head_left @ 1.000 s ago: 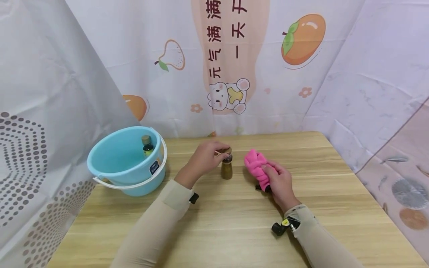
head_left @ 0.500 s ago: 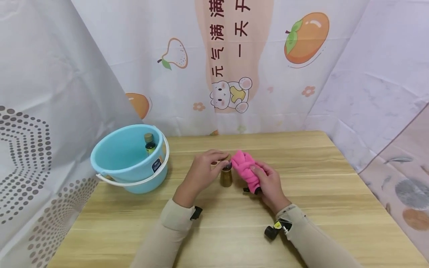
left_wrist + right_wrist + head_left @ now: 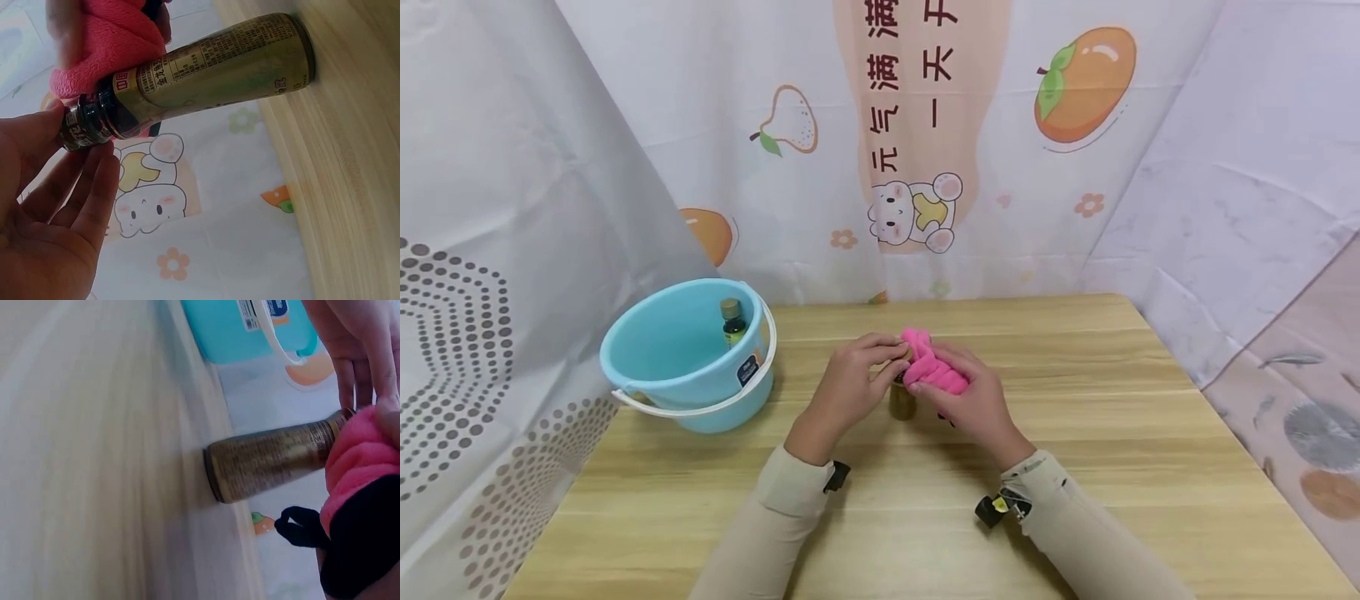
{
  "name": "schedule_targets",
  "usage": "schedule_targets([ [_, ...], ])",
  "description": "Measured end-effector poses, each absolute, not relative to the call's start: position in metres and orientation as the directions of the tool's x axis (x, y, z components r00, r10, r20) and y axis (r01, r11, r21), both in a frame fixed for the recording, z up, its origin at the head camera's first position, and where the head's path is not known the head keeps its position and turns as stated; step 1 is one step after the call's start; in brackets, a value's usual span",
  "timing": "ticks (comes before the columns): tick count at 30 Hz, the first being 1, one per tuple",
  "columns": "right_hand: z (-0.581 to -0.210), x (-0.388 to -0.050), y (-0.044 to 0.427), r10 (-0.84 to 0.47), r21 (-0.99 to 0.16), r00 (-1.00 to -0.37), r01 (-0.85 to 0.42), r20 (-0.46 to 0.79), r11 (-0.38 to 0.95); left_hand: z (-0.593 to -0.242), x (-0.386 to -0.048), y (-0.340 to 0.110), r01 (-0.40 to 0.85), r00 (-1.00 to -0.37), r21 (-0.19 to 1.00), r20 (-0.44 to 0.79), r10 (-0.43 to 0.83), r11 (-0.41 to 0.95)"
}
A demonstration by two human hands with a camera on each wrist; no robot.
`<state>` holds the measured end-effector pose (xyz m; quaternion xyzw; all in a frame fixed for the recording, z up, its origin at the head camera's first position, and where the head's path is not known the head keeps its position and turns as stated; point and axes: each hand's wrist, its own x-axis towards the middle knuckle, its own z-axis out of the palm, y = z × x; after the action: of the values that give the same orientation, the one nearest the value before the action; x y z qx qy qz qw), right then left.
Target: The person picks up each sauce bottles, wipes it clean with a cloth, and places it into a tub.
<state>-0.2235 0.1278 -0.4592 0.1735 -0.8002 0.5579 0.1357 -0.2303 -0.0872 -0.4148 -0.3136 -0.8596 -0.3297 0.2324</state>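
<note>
A small bottle (image 3: 902,405) with a gold label and dark neck stands upright on the wooden table. My left hand (image 3: 844,387) pinches its cap between thumb and fingers; in the left wrist view the fingertips curl round the bottle's top. With my right hand (image 3: 979,406) I hold a folded, braided-looking pink plush cloth (image 3: 934,373) against the bottle's neck. At the cloth's lower end, the right wrist view shows a black part (image 3: 365,537) with a black loop (image 3: 303,526). The cloth hides part of the cap and neck in the head view.
To the left stands a light blue bucket (image 3: 651,379) with a white handle (image 3: 707,408), holding another dark bottle (image 3: 733,321) with a gold cap. Behind the table (image 3: 1037,333) hangs a printed curtain (image 3: 737,192).
My right hand has moved left, bringing the pink cloth from beside the bottle up against its neck. My left hand has stayed at the cap, and the bottle sits slightly nearer to me.
</note>
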Motion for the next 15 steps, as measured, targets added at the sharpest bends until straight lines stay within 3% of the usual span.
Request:
schedule_targets([
  [6,-0.462,-0.22,0.124,-0.069,-0.847,-0.909,-0.41,0.412,0.338,-0.415,-0.229,-0.087,0.698,-0.688,0.417,0.617,0.383,0.582],
  [15,-0.475,-0.223,0.131,-0.081,-0.844,-0.905,-0.419,0.418,0.335,-0.414,-0.226,-0.084,0.675,-0.696,0.394,0.621,0.361,0.624],
])
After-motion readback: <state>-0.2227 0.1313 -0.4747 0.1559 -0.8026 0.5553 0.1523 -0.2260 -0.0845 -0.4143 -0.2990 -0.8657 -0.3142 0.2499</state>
